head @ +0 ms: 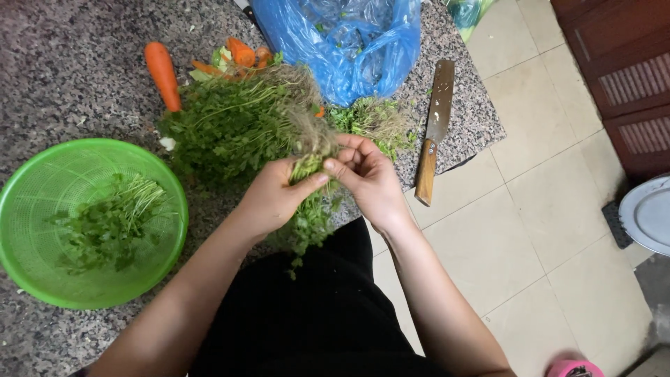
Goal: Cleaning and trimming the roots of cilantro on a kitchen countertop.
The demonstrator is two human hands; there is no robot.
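My left hand (pixel 273 195) grips a small bunch of green herbs (pixel 310 216) that hangs down over the counter's edge toward my lap. My right hand (pixel 366 178) pinches the rooty top of the same bunch, fingertips touching the left thumb. Just beyond both hands lies a big pile of leafy herbs with pale roots (pixel 237 122) on the speckled stone counter (pixel 77 77). A green plastic colander (pixel 21 244) at the left holds a few sorted herb sprigs (pixel 105 227).
A whole carrot (pixel 162 73) and carrot pieces (pixel 241 54) lie behind the pile. A blue plastic bag (pixel 349 49) sits at the back. A wooden-handled knife (pixel 433 132) rests at the counter's right edge. Tiled floor (pixel 530 230) and a grey round dish (pixel 649 213) lie to the right.
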